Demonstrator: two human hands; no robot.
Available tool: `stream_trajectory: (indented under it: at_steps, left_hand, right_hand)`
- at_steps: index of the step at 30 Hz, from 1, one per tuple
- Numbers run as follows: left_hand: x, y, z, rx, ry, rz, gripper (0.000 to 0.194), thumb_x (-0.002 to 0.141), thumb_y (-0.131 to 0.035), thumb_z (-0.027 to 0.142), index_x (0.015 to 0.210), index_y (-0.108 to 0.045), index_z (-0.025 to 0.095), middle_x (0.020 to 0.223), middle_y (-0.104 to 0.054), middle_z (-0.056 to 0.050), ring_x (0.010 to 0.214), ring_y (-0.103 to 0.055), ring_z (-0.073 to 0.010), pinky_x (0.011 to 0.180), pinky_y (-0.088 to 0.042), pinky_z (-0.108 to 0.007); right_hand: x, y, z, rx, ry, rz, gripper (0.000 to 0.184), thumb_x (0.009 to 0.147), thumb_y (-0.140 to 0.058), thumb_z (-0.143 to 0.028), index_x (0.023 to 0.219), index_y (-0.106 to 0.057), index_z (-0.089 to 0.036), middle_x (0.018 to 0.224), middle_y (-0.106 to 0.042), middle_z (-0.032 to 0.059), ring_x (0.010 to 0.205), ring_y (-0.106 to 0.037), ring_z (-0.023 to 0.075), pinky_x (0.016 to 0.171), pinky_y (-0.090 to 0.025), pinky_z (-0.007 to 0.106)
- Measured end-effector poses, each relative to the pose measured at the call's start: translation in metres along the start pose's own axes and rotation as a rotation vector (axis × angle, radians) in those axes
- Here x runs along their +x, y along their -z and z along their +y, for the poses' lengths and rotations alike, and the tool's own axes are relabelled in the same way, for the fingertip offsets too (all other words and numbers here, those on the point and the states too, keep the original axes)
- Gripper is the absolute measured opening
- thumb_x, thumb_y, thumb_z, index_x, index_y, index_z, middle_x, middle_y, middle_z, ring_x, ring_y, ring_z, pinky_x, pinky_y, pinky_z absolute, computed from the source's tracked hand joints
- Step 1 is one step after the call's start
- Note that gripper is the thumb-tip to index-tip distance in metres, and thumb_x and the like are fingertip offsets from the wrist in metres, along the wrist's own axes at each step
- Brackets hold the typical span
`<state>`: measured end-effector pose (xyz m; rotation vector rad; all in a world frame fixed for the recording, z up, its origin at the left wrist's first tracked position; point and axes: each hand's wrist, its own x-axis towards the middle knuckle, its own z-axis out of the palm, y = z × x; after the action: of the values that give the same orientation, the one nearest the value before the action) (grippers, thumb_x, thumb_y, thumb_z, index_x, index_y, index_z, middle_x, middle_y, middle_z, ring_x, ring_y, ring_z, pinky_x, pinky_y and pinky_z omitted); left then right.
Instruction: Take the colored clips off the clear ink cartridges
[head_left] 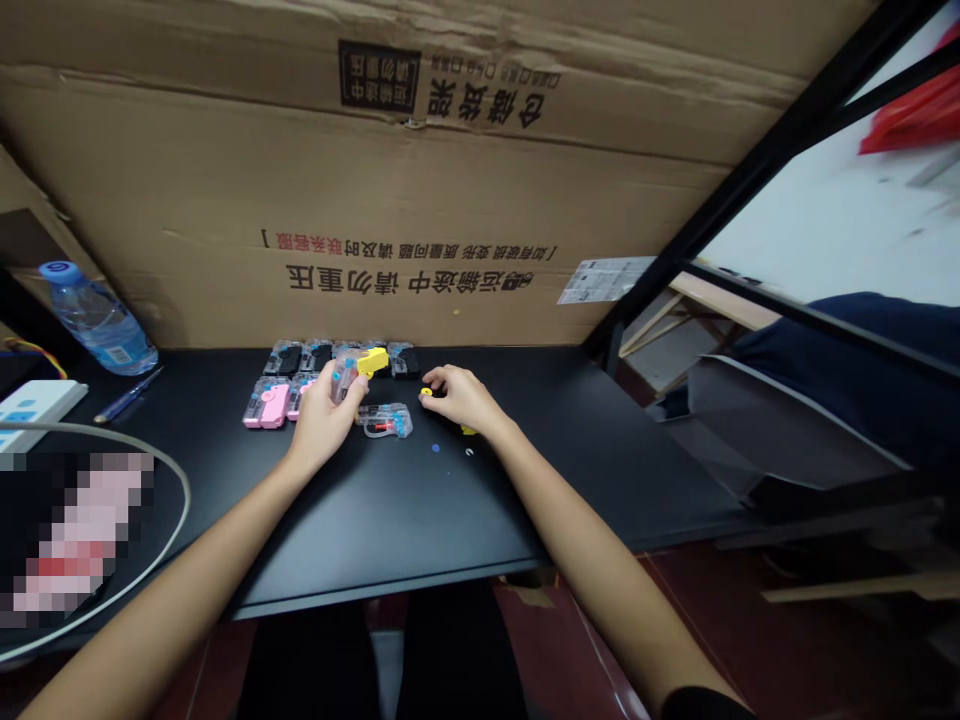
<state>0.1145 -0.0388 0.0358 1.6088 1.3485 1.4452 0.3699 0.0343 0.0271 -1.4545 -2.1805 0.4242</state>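
Bare forearms fill the bottom of my feed, the left forearm (172,550) and right forearm (600,570) reaching over a matte black table (420,530). My left hand (326,422) is clamped around a clear plastic toy pistol with a yellow part (367,364), lifted off the tabletop. My right hand (461,398) is curled, its fingertips (435,378) gathered at a small yellow plastic piece (426,392); I can't tell whether they are pinching it. A second yellow piece (468,430) shows just under that hand.

Between my hands lies a clear toy pistol with red inner parts (384,421), near a tiny blue disc (436,448) and a small white ring (469,452). Farther off, two rows of transparent toy pistols sit beyond my left hand, including a pink one (266,405) and a dark one (285,357).

To the left are a clear water bottle with a blue cap (97,320), a blue-handled screwdriver (127,395) and a white power strip (37,412). Along the far edge stands a brown corrugated cardboard sheet (300,180), printed upside down in Chinese: 运输途中 请勿重压. A red bag (911,110) hangs at far right.
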Motion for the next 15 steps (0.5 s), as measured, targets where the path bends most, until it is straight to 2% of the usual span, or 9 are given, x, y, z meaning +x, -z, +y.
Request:
stream_trajectory:
  at_steps: [4, 5, 6, 8, 11, 13, 15]
  left_hand:
    - [0.003, -0.005, -0.002, -0.290, 0.098, -0.034, 0.050, 0.093, -0.075, 0.055, 0.124, -0.056, 0.022, 0.101, -0.075, -0.005, 0.079, -0.075, -0.0165, 0.066, -0.059, -0.027]
    - [0.003, -0.006, -0.002, -0.338, 0.123, -0.049, 0.051, 0.091, -0.077, 0.055, 0.123, -0.056, 0.022, 0.098, -0.075, -0.004, 0.076, -0.075, -0.0159, 0.065, -0.060, -0.027]
    - [0.003, -0.007, -0.001, -0.368, 0.145, -0.070, 0.052, 0.090, -0.079, 0.056, 0.121, -0.056, 0.021, 0.095, -0.074, -0.003, 0.075, -0.075, -0.0156, 0.066, -0.061, -0.027]
    - [0.002, -0.008, 0.001, -0.382, 0.175, -0.128, 0.053, 0.088, -0.080, 0.058, 0.119, -0.058, 0.021, 0.094, -0.074, -0.003, 0.074, -0.075, -0.0165, 0.068, -0.063, -0.030]
    - [0.000, -0.009, 0.002, -0.332, 0.179, -0.202, 0.055, 0.087, -0.080, 0.059, 0.123, -0.062, 0.021, 0.102, -0.077, -0.006, 0.075, -0.076, -0.0194, 0.066, -0.064, -0.032]
    - [-0.001, -0.009, 0.001, -0.286, 0.130, -0.211, 0.054, 0.087, -0.081, 0.057, 0.125, -0.065, 0.022, 0.113, -0.078, -0.009, 0.088, -0.078, -0.0228, 0.072, -0.065, -0.034]
    - [0.000, -0.008, 0.000, -0.219, 0.047, -0.157, 0.051, 0.090, -0.079, 0.055, 0.128, -0.066, 0.023, 0.128, -0.075, -0.011, 0.111, -0.075, -0.0260, 0.086, -0.064, -0.037]
  right_hand:
    - [-0.003, 0.010, -0.008, 0.303, -0.039, 0.289, 0.030, 0.092, -0.070, -0.041, 0.107, -0.079, -0.016, 0.092, -0.077, 0.0073, 0.079, -0.067, 0.0190, 0.078, -0.055, 0.032]
    - [-0.004, 0.012, -0.012, 0.422, -0.037, 0.313, 0.035, 0.095, -0.065, -0.046, 0.109, -0.078, -0.017, 0.093, -0.078, 0.0076, 0.079, -0.068, 0.0190, 0.078, -0.055, 0.032]
    - [-0.006, 0.013, -0.018, 0.541, -0.026, 0.294, 0.041, 0.097, -0.062, -0.052, 0.111, -0.078, -0.017, 0.095, -0.078, 0.0081, 0.081, -0.069, 0.0189, 0.076, -0.056, 0.032]
    - [-0.011, 0.012, -0.032, 0.728, 0.011, 0.136, 0.050, 0.097, -0.061, -0.061, 0.118, -0.077, -0.018, 0.097, -0.078, 0.0079, 0.079, -0.070, 0.0184, 0.071, -0.057, 0.031]
    - [-0.018, 0.005, -0.049, 0.843, 0.021, -0.080, 0.051, 0.089, -0.075, -0.061, 0.117, -0.078, -0.019, 0.085, -0.077, 0.0050, 0.068, -0.069, 0.0182, 0.066, -0.059, 0.032]
    - [-0.022, -0.001, -0.056, 0.877, -0.009, -0.131, 0.049, 0.087, -0.079, -0.061, 0.111, -0.079, -0.019, 0.078, -0.076, 0.0045, 0.065, -0.070, 0.0199, 0.065, -0.062, 0.035]
    - [-0.024, -0.006, -0.058, 0.874, -0.015, -0.090, 0.050, 0.087, -0.079, -0.063, 0.112, -0.079, -0.019, 0.081, -0.078, 0.0059, 0.069, -0.073, 0.0220, 0.068, -0.064, 0.038]
